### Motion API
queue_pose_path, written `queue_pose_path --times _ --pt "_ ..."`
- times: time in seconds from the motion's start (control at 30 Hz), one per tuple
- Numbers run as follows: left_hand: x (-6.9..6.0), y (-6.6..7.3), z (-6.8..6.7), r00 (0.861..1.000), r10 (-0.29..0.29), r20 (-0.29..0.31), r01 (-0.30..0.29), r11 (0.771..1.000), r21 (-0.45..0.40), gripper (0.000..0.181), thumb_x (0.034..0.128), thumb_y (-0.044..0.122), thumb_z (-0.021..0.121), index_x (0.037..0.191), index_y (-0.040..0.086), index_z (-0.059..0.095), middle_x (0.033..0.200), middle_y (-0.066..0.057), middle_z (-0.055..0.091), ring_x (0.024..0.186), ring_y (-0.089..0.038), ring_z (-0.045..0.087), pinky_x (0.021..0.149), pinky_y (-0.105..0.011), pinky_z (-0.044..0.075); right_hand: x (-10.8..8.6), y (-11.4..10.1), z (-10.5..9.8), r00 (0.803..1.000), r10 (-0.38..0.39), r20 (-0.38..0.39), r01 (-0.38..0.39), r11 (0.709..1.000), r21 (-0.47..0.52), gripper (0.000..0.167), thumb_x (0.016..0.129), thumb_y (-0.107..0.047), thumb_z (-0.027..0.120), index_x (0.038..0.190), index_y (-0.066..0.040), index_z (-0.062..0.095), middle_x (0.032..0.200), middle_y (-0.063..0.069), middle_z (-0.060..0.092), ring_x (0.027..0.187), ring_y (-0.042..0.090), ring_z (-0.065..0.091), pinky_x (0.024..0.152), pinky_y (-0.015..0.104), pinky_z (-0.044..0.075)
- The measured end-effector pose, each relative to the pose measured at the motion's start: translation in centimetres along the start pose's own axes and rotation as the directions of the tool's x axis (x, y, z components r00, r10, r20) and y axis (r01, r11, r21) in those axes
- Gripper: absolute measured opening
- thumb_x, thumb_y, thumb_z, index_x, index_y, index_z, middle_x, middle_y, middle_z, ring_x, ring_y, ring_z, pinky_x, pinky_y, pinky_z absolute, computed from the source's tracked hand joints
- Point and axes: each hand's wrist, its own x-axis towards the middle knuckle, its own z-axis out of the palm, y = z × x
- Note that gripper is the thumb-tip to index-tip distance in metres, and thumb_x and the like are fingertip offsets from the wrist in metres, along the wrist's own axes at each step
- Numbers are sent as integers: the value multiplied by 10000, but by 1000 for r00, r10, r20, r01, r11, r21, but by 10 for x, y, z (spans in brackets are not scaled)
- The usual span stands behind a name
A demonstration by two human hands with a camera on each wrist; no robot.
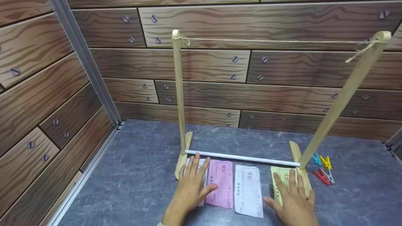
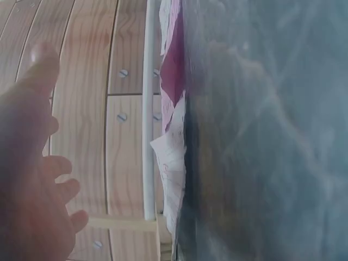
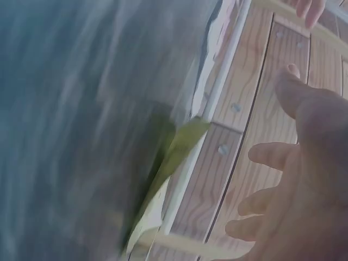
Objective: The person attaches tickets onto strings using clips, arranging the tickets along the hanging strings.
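Note:
My left hand (image 1: 190, 186) has its fingers spread above a white paper slip (image 2: 174, 168) at the left, partly hiding it. Beside it lies a pink slip (image 1: 221, 188); further right is another white slip (image 1: 248, 191). My right hand (image 1: 293, 199), also with fingers extended, is over a yellow-green slip (image 1: 277, 172) whose edge curls up in the right wrist view. Both wrist views show a gap between hand and paper; neither hand holds anything. The slips carry printed lines and, on several, red marks.
Behind the slips stands a wooden frame with two upright posts (image 1: 179, 94), a string (image 1: 270, 40) tied across the top and a white rod (image 1: 241, 157) low down. Blue, yellow, red and grey clothespins (image 1: 326, 162) lie right of it on the dark marbled tabletop (image 1: 125, 188).

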Motion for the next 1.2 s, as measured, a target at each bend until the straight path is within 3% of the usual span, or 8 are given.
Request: queue_pose_path --times 0.23,0.4,0.53,0.63,0.8,0.9,1.0,1.2 --pt "-2 -15 -2 992 -99 -76 97 995 -38 604 890 259 749 1416 46 543 1457 -303 451 1290 -460 481 1004 -639 382 6 33 -16 990 -6 -138 17 996 82 753 959 -463 652 1502 -9 393 1538 418 143 1372 636 157 965 847 113" --pt "-5 -21 -6 960 -256 -110 256 967 -17 517 819 112 791 1299 12 630 1276 -277 565 1111 -456 577 867 -609 480 17 70 -31 983 20 -184 14 984 180 628 996 -324 637 1441 73 442 1475 465 221 1300 680 248 974 815 212" --pt "-5 -15 -7 922 -383 -61 384 923 0 481 810 79 785 1269 10 661 1144 -212 583 1029 -387 578 782 -551 523 23 100 -41 991 66 -114 -43 980 197 615 1013 -328 610 1447 76 448 1471 492 179 1288 714 201 974 813 215" --pt "-5 -10 -5 898 -437 -46 438 899 11 482 803 63 783 1267 10 663 1046 -174 563 956 -347 571 711 -520 535 23 117 -43 995 92 -27 -85 979 184 603 1031 -335 571 1447 84 445 1467 489 177 1291 737 124 967 830 169" --pt "-5 -4 -7 861 -508 0 508 861 39 527 787 56 797 1289 9 644 987 -159 513 853 -327 569 649 -518 522 23 125 -40 990 108 93 -124 975 185 598 1044 -330 534 1444 103 433 1483 433 215 1294 742 37 955 845 113" --pt "-4 -1 -8 840 -541 43 538 840 67 566 779 68 804 1314 9 628 1025 -189 515 859 -356 596 652 -542 526 24 123 -38 988 117 104 -135 973 187 633 1038 -348 541 1445 121 418 1492 425 212 1309 726 27 962 840 110" --pt "-5 2 -7 833 -551 56 545 833 95 598 756 74 819 1316 -1 621 1049 -221 523 899 -397 610 672 -571 529 23 122 -39 989 118 88 -132 975 180 655 1030 -361 554 1438 134 421 1484 430 242 1312 720 61 972 830 131" --pt "-6 7 0 853 -522 -4 519 847 117 617 693 37 837 1272 -31 636 1049 -259 523 950 -432 580 651 -592 536 18 122 -42 995 101 17 -102 981 163 581 1015 -286 586 1375 157 478 1372 454 405 1258 655 349 975 743 321"
